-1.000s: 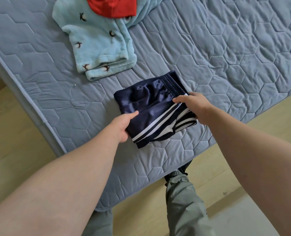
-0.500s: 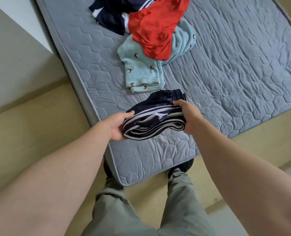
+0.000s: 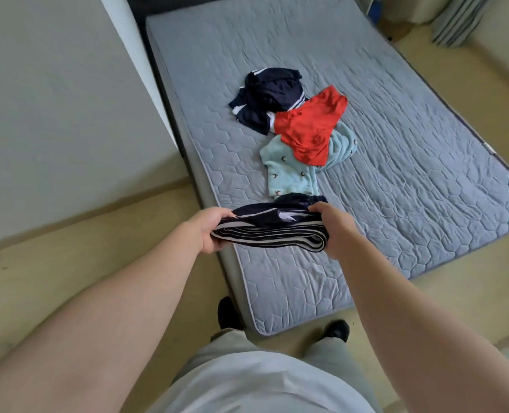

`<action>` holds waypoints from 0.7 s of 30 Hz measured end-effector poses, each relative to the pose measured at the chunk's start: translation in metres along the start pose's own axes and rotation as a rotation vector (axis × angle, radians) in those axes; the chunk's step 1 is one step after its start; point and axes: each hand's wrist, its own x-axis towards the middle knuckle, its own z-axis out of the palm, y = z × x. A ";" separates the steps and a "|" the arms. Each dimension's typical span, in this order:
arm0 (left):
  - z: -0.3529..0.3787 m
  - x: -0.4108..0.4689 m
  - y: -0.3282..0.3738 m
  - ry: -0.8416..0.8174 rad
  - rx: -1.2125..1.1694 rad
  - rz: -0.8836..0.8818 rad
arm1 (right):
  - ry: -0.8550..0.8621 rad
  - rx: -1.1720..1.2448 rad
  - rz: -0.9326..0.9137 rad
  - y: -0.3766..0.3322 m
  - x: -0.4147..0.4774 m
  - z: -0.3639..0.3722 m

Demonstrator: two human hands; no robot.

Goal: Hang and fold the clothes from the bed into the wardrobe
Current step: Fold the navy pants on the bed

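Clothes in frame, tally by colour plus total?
Navy with white stripes: 2, the folded navy shorts gripped by the left hand and right hand, and a crumpled navy heap on the mattress, counted as one.
Red: 1, the red garment.
Light blue: 1, the light blue garment.
Total: 4.

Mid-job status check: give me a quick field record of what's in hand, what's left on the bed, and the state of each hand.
in hand: folded navy striped shorts, held at both ends
left hand: grips the shorts' left end
right hand: grips the shorts' right end
shorts position: over the bed's near left edge, apparently lifted
bed: grey quilted cover
left on bed: red garment, light blue garment, navy garment, all unfolded, overlapping in one pile
wardrobe: not in view
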 end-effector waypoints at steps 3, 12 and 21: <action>-0.030 -0.042 0.000 -0.093 -0.036 0.053 | -0.046 -0.027 -0.054 -0.006 -0.037 0.014; -0.106 -0.146 -0.087 0.007 -0.582 0.175 | -0.331 -0.378 -0.211 -0.014 -0.122 0.071; -0.212 -0.257 -0.179 0.132 -0.676 0.509 | -0.614 -0.639 -0.353 0.020 -0.227 0.197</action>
